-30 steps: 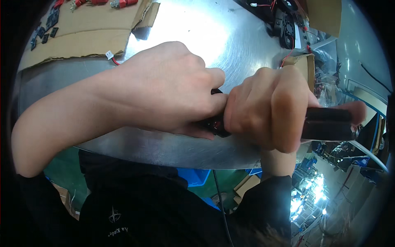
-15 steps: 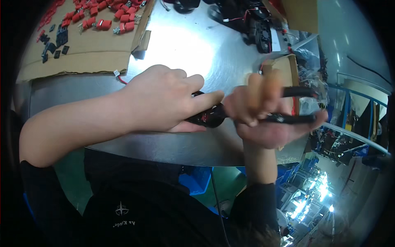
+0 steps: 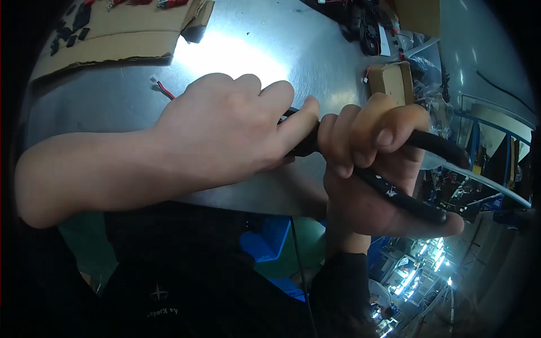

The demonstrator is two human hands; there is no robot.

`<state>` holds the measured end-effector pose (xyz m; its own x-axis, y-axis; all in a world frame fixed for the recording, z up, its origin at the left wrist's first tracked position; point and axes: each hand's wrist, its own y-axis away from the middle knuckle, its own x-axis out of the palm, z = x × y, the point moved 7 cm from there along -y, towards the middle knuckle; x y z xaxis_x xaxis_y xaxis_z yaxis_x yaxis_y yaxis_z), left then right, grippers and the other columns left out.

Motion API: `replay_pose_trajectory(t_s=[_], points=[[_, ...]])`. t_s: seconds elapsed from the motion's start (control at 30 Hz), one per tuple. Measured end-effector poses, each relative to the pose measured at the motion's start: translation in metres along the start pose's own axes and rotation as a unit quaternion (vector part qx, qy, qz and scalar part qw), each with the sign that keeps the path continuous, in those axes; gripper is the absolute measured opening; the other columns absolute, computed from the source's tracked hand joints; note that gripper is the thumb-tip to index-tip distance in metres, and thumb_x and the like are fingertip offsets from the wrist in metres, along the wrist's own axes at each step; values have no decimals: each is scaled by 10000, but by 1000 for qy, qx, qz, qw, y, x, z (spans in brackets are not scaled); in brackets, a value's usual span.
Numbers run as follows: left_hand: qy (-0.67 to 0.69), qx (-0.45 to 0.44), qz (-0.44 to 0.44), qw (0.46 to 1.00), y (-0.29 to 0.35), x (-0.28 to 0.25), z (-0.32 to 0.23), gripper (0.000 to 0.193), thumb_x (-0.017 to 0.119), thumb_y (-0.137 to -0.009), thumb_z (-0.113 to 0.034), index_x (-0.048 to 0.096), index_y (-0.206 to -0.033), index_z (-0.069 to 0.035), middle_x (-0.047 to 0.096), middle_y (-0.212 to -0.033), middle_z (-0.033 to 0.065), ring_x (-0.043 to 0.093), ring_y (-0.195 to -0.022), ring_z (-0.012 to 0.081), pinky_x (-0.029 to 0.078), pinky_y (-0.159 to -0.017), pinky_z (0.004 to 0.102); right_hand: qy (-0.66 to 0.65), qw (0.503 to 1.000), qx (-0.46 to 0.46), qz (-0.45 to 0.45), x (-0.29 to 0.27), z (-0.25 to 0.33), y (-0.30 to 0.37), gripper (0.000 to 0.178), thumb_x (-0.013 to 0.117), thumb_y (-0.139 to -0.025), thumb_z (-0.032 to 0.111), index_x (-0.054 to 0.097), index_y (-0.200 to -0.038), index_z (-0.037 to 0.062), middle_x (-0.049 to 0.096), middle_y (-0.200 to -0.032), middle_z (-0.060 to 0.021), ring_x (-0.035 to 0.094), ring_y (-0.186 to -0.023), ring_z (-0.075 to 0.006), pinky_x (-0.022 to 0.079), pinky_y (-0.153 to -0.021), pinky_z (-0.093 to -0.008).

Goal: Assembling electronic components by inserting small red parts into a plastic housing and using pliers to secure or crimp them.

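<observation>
My left hand (image 3: 236, 124) is closed, back upward, around a black part (image 3: 289, 112) that is mostly hidden by the fingers. A red-and-black wire (image 3: 164, 90) with a small white connector (image 3: 154, 79) comes out on the wrist side of this hand. Opposite it, my right hand (image 3: 369, 135) grips pliers with black handles (image 3: 394, 191), fingers wrapped over one handle and the thumb along the other. The handles are spread apart. The head of the pliers points left and meets the black part at my left fingertips; its jaws are hidden.
A cardboard sheet (image 3: 124, 45) with red and black parts lies at the far left of the metal table (image 3: 253, 50). Black fans (image 3: 369, 39) are at the far right, near an open cardboard box (image 3: 391, 81) and plastic bags (image 3: 434, 107). Below the table edge is a blue bin (image 3: 265, 239).
The view has shifted, so the table things sit higher. Both hands look larger and nearer. The pliers now tilt downward to the right, and the right hand is no longer blurred.
</observation>
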<state>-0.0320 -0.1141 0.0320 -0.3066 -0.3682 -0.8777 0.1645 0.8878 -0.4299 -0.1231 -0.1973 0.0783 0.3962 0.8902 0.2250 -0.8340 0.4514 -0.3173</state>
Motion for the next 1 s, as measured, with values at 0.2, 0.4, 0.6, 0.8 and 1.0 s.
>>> replay_pose_trajectory(t_s=[0.2, 0.4, 0.6, 0.8, 1.0], points=[[-5, -1, 10, 1000, 0, 0, -2, 637, 829, -857, -358, 641, -1374, -38, 564, -935, 71, 606, -733, 195, 480, -584, 311, -12, 1000, -27, -8, 3, 1, 5, 909, 542, -794, 963, 495, -1056, 94, 450, -852, -24, 411, -625, -109, 326, -589, -290], [-18, 15, 31, 999, -1, 2, -3, 635, 843, -850, -342, 650, -1366, -26, 557, -913, 67, 604, -715, 182, 473, -579, 299, -27, 998, -9, -58, -8, 0, 3, 879, 539, -806, 946, 502, -1076, 111, 451, -866, -16, 412, -631, -104, 330, -609, -291], [6, -4, 27, 1000, -2, 2, -1, 610, 830, -860, -362, 661, -1348, -37, 570, -904, 69, 639, -749, 206, 503, -626, 309, -31, 995, -54, -80, 2, -2, 10, 828, 689, -748, 910, 483, -998, 148, 439, -823, -11, 417, -630, -122, 318, -586, -303], [123, -92, 88, 984, -4, 9, 12, 658, 813, -881, -344, 571, -1431, -78, 631, -930, 133, 671, -782, 314, 532, -718, 430, 46, 992, -116, 1, 3, -7, 12, 858, 657, -724, 952, 471, -968, 151, 435, -817, -16, 378, -607, -143, 298, -580, -314], [132, -121, 130, 975, -6, 9, 17, 616, 804, -893, -359, 583, -1399, -87, 660, -915, 148, 679, -800, 336, 534, -714, 443, 50, 992, -113, 34, 3, -5, 8, 859, 652, -733, 949, 487, -986, 145, 444, -819, -21, 383, -586, -137, 301, -572, -313]])
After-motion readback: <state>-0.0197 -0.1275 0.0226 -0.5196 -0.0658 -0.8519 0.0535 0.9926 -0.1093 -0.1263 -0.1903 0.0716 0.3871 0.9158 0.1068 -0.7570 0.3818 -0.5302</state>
